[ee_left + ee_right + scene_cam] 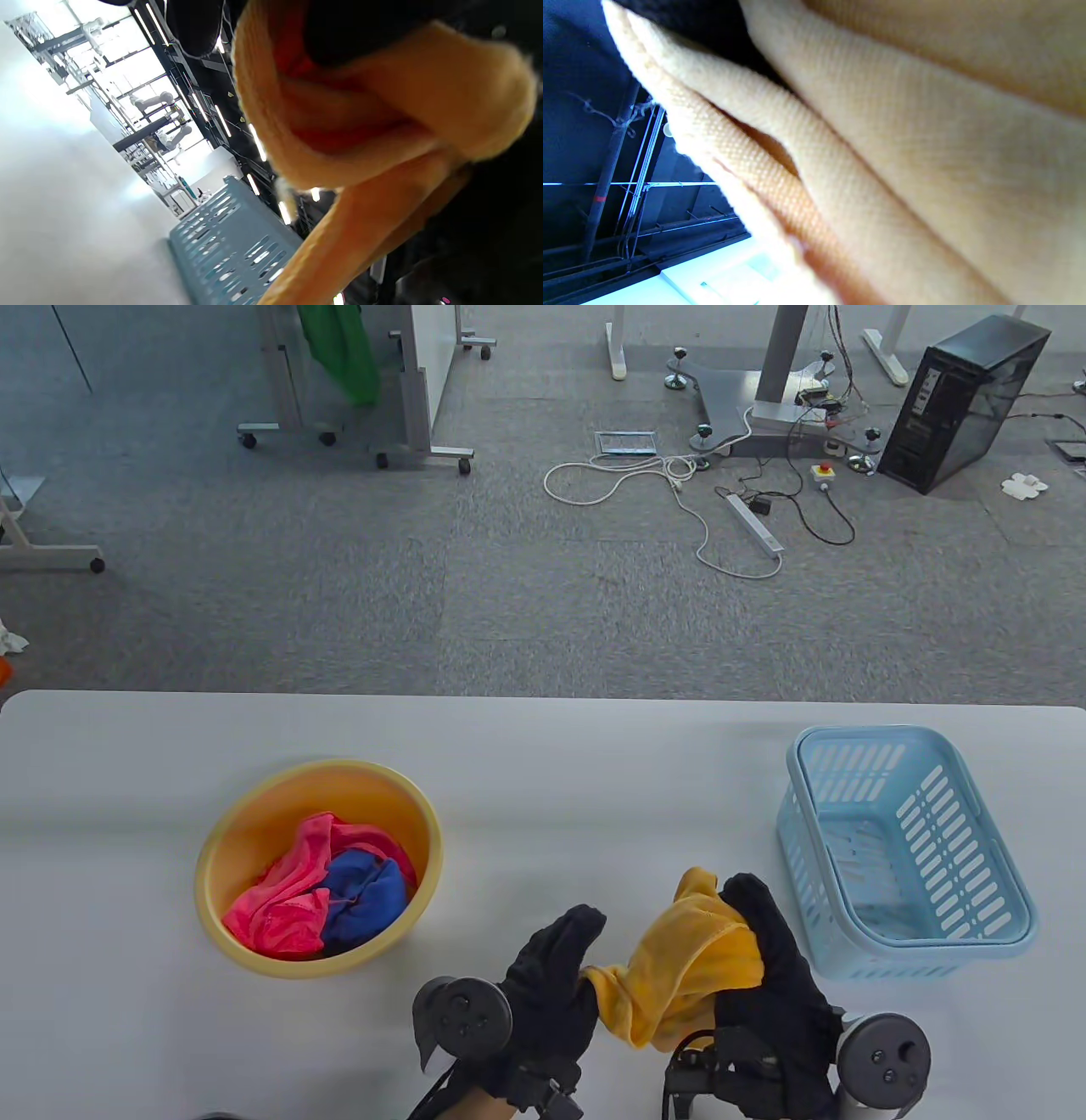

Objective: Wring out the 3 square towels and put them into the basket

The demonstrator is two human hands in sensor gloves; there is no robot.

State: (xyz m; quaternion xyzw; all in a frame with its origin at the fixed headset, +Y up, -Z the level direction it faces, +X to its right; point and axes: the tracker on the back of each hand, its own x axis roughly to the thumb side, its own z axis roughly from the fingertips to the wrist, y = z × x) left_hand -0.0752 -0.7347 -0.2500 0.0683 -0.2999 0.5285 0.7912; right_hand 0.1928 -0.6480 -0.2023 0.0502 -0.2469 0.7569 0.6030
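Both gloved hands are clamped on the yellow towel point(691, 963): the left hand point(551, 993) curls its fingers round the twisted end, the right hand point(768, 976) grips the bunched bulk, cloth spilling over its knuckles. The towel is held just left of the blue basket point(1001, 899), above the white table point(594, 763). Well left of the basket, the yellow basin point(424, 814) holds the pink towel point(293, 891) and the blue towel point(369, 899), touching.
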